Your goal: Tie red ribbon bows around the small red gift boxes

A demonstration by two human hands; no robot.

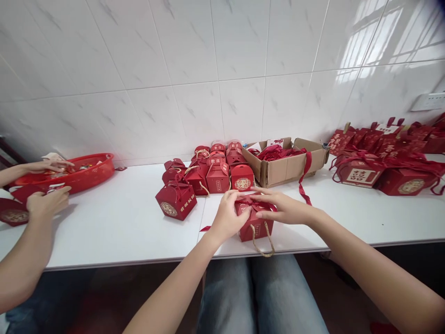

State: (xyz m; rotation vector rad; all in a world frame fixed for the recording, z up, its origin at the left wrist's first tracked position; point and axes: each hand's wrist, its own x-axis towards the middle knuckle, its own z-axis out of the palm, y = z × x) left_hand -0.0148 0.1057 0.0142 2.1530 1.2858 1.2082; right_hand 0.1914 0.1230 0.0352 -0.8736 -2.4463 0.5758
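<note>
A small red gift box [255, 227] with a tan rope handle stands at the front edge of the white table [121, 222]. A red ribbon [257, 203] lies across its top. My left hand [229, 215] pinches the ribbon at the box's left side, fingers closed. My right hand [283, 208] holds the ribbon from the right, thumb and fingers pressed on it, index finger stretched out over the box top.
Several finished red boxes [212, 174] cluster behind. A cardboard carton [288, 167] holds red ribbons. More red boxes [385, 162] lie at the right. At the left, another person's hands [47, 202] work by a red basket [81, 174].
</note>
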